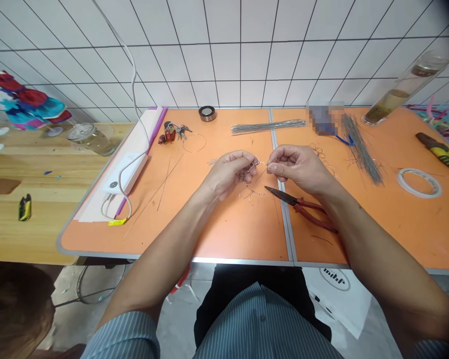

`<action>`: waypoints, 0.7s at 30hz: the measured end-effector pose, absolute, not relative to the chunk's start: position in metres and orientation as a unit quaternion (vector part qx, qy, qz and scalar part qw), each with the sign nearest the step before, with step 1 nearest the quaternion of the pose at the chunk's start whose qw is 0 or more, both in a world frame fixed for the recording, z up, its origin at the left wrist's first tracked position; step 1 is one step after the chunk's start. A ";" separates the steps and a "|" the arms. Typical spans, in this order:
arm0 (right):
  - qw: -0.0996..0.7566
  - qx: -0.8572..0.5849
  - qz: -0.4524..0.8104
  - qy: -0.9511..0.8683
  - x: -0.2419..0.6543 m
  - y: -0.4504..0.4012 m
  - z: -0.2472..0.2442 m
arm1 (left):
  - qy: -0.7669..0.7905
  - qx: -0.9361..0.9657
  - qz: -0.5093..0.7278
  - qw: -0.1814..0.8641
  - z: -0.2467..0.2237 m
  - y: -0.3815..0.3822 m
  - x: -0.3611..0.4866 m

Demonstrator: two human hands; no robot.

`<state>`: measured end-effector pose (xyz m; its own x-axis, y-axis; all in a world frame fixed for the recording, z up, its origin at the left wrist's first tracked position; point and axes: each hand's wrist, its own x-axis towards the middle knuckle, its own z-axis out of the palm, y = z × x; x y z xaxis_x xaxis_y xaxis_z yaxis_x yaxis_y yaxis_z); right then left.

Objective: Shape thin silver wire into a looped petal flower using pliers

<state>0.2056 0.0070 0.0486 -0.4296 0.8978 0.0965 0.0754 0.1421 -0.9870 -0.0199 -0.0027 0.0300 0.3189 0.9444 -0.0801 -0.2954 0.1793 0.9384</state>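
Note:
Above the middle of the orange table [224, 234], my left hand [234, 172] is closed around a piece of bent thin wire [249, 169]. My right hand [294, 167] pinches the wire's end between thumb and forefinger, just right of the left fingertips. Below the hands, more curled wire [252, 194] lies on the table. Pliers with red handles [312, 212] rest beside my right wrist, their dark jaws toward the left. A bundle of straight wires [267, 127] lies behind the hands.
A second wire bundle [362, 149], a white tape ring [419, 183], a yellow-black cutter [441, 152] and a tilted glass jar [406, 89] are at right. Keys [179, 130], a black tape roll [207, 113] and a white power strip [125, 173] are at left.

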 end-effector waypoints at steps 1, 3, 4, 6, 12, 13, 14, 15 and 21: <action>0.385 -0.370 0.543 -0.648 0.206 0.008 0.048 | 0.349 0.440 0.458 0.689 0.030 -0.002 -0.021; 0.390 -0.360 0.554 -0.642 0.208 0.009 0.046 | 0.322 0.422 0.456 0.715 0.029 0.001 -0.023; 0.392 -0.354 0.561 -0.638 0.209 0.010 0.046 | 0.308 0.415 0.454 0.726 0.029 0.001 -0.024; 0.397 -0.341 0.574 -0.630 0.210 0.011 0.045 | 0.279 0.408 0.448 0.745 0.028 0.003 -0.026; 0.407 -0.303 0.603 -0.616 0.209 0.013 0.041 | 0.237 0.413 0.440 0.761 0.027 0.002 -0.028; 0.407 -0.299 0.605 -0.616 0.209 0.013 0.041 | 0.239 0.414 0.440 0.760 0.027 0.002 -0.028; 0.408 -0.296 0.605 -0.616 0.209 0.013 0.040 | 0.240 0.415 0.439 0.759 0.027 0.002 -0.028; 0.408 -0.294 0.606 -0.617 0.210 0.013 0.040 | 0.241 0.418 0.438 0.758 0.026 0.002 -0.028; 0.405 -0.303 0.592 -0.628 0.210 0.012 0.041 | 0.253 0.449 0.451 0.728 0.028 0.002 -0.027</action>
<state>0.2104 0.0125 0.0409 -0.4896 0.8591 0.1495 -0.0994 0.1153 -0.9883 -0.0274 0.0016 0.0278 0.4642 0.8850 0.0359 -0.4300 0.1898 0.8827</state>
